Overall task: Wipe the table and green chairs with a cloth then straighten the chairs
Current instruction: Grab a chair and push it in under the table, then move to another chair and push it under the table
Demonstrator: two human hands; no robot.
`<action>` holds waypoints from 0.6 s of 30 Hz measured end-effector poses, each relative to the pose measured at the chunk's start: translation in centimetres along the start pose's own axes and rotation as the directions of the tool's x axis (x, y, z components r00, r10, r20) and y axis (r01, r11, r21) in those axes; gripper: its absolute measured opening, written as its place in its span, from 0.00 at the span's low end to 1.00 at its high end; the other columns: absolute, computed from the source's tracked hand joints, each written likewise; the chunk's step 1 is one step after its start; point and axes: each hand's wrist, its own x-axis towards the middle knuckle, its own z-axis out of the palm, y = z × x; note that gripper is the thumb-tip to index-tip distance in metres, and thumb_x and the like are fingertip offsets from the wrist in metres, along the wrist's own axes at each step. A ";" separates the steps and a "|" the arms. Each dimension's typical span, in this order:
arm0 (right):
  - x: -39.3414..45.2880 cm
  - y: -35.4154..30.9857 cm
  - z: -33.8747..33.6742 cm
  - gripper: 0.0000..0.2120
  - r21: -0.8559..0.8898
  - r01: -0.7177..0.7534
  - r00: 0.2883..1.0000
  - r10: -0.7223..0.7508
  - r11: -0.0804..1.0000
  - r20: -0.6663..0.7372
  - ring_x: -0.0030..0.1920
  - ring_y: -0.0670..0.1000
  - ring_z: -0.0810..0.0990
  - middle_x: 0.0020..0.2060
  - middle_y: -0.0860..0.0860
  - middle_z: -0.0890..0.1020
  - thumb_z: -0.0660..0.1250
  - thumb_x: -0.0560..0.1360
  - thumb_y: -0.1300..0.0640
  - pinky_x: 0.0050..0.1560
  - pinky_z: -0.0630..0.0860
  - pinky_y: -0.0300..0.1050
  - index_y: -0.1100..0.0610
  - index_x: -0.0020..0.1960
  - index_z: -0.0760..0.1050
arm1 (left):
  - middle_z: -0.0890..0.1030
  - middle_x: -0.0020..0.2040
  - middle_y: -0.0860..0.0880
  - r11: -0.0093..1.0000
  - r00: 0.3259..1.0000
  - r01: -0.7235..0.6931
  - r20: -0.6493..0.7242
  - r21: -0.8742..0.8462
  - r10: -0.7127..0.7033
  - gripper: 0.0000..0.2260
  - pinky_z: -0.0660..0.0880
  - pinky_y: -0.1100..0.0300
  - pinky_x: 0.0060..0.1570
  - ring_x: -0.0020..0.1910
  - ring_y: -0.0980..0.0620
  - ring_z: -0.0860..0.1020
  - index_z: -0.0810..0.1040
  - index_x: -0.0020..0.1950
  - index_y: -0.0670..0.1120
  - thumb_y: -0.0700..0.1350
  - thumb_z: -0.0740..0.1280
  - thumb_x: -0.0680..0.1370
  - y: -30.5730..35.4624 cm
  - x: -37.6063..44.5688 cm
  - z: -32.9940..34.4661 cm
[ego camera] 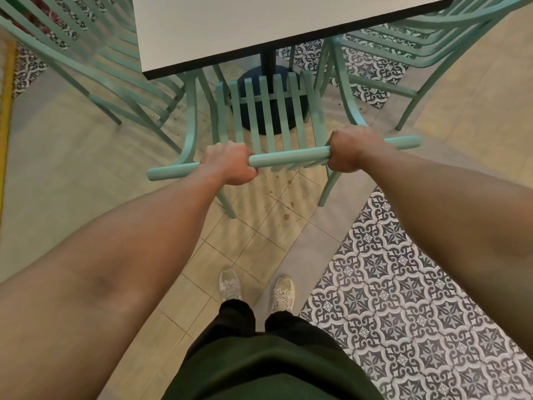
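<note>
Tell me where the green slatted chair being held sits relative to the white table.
In the head view, the green slatted chair sits centre frame, its seat tucked under the white table edge, with the left hand and right hand gripping its top rail.

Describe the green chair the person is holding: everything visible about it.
The middle chair is mint green, apparently painted metal, with a slatted seat and back and a rounded top rail. It stands upright on the tiled floor, its seat partly tucked under the white table, above the table's black round base. The left hand and right hand each grip the top rail, whose ends stick out past them. Similar green chairs stand on either side.
</note>
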 end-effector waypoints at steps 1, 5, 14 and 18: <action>-0.1 -0.1 0.0 0.13 0.001 -0.007 1.000 0.007 1.000 -0.003 0.37 0.54 0.76 0.34 0.49 0.74 0.64 0.71 0.48 0.38 0.72 0.47 0.50 0.53 0.78 | 0.75 0.39 0.52 1.000 1.000 0.000 0.003 -0.001 0.000 0.14 0.68 0.56 0.41 0.43 0.50 0.76 0.78 0.61 0.55 0.57 0.64 0.77 0.1 -0.1 -0.1; -0.5 -1.0 1.2 0.24 0.017 -0.125 0.986 0.126 0.992 -0.107 0.57 0.60 0.75 0.53 0.54 0.78 0.65 0.70 0.49 0.63 0.65 0.67 0.52 0.64 0.69 | 0.77 0.58 0.47 0.998 0.999 0.010 -0.032 -0.063 -0.012 0.28 0.69 0.47 0.56 0.58 0.45 0.75 0.64 0.74 0.53 0.53 0.68 0.75 0.0 -0.4 0.5; -8.7 -6.0 8.9 0.39 0.488 -0.419 0.857 0.510 0.766 -0.066 0.76 0.63 0.47 0.77 0.59 0.47 0.59 0.75 0.52 0.74 0.50 0.64 0.58 0.78 0.40 | 0.41 0.80 0.42 0.927 0.929 -0.364 -0.033 0.093 0.368 0.38 0.38 0.39 0.75 0.79 0.42 0.40 0.44 0.80 0.50 0.50 0.62 0.76 4.8 -8.3 9.2; -13.9 -5.6 13.4 0.36 0.443 -0.568 0.822 0.502 0.693 0.269 0.75 0.62 0.51 0.76 0.58 0.54 0.56 0.78 0.41 0.72 0.56 0.63 0.57 0.77 0.47 | 0.45 0.80 0.44 0.909 0.863 -0.406 0.368 0.096 0.347 0.33 0.42 0.41 0.75 0.79 0.42 0.43 0.45 0.81 0.49 0.57 0.56 0.80 7.5 -7.0 11.6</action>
